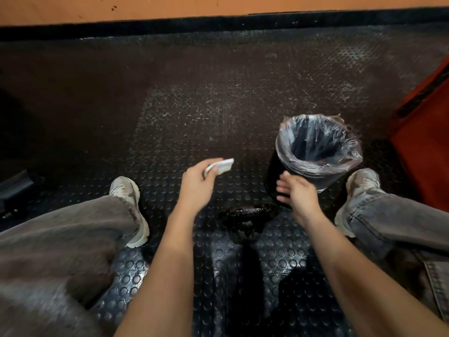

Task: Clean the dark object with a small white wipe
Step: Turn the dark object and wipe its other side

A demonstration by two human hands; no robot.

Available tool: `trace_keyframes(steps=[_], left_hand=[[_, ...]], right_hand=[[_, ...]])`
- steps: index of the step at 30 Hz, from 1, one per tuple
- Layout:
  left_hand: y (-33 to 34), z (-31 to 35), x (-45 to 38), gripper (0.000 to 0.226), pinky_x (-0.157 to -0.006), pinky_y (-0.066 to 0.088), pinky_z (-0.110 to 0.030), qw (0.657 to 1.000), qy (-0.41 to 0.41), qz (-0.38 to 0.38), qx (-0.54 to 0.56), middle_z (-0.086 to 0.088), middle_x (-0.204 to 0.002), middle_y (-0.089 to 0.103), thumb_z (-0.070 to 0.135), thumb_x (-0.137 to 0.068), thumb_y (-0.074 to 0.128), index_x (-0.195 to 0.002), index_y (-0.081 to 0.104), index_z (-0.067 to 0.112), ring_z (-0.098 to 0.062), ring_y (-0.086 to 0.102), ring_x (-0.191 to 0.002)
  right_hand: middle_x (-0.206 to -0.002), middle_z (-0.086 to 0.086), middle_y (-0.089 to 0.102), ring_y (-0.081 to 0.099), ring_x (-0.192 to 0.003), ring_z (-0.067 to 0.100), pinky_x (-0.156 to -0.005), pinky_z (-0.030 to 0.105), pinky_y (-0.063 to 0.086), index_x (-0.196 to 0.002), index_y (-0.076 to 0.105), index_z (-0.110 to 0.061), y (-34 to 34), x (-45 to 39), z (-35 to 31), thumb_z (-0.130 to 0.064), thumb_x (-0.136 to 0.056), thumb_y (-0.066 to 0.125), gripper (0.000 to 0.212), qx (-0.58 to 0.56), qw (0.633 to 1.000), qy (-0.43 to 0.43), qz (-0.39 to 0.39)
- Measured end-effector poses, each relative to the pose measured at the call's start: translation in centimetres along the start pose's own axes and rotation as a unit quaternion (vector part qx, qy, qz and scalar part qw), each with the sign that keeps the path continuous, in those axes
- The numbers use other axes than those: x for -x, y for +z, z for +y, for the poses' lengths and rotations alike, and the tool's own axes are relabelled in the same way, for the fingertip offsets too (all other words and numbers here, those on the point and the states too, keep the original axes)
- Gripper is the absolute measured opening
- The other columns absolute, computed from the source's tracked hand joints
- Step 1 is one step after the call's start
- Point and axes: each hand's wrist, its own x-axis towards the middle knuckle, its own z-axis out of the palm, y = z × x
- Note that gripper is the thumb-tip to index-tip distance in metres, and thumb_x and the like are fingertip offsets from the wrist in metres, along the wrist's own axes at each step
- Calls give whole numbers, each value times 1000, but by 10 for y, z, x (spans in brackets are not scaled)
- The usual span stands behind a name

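My left hand [198,184] pinches a small white wipe [221,166] between thumb and fingers, lifted above the studded floor mat. The dark object [245,218], a glossy black lumpy piece, lies on the mat between my forearms, below and right of the wipe. My right hand [295,190] hovers with its fingers spread and relaxed, holding nothing, just in front of a black bin. Neither hand touches the dark object.
A black waste bin [273,176] with a clear plastic liner [318,144] stands at the right, close to my right shoe [357,188]. My left shoe [128,203] is on the mat. An orange-red item [422,147] sits at the far right, a black thing [14,188] at the left edge.
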Motion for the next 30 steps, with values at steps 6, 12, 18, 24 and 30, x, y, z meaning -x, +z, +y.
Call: trace_keyframes(steps=[6,12,18,24,30], left_hand=[[55,-95,73,25,-79,52,-34,955,-255,137,63,-6,-106,72,28,-104,52,-123,68,23,-21,65,-93],[104,-115,104,37,-92,51,-39,918,-367,103,105,-7,-115,67,28,-109,38,-137,59,15,-26,62,-104],[122,-120,88,27,-110,42,-40,815,-454,138,333,-7,-117,65,22,-108,43,-128,59,12,-25,58,-116],[125,-80,108,37,-89,45,-31,888,-312,268,205,-4,-112,66,27,-109,38,-135,62,15,-20,61,-104],[137,-105,112,39,-98,47,-44,863,-419,206,194,-17,-119,65,32,-108,38,-128,64,10,-34,60,-111]], right_hand=[[-129,2,61,55,-120,23,-102,46,43,-134,59,-20,-15,1,83,-62,-102,34,59,-66,985,156,-30],[-139,6,61,54,-130,32,-112,55,39,-144,52,-20,-8,5,114,-84,-81,36,92,-90,981,158,-67],[-138,8,62,58,-125,34,-108,53,44,-142,54,-17,-7,1,110,-81,-86,32,87,-104,981,152,-60],[-144,8,56,57,-126,35,-99,49,51,-148,46,-16,-3,-1,112,-83,-83,38,94,-113,979,162,-52],[-136,9,62,60,-123,34,-100,51,50,-140,54,-14,-4,-3,114,-73,-95,30,78,-128,977,160,-64]])
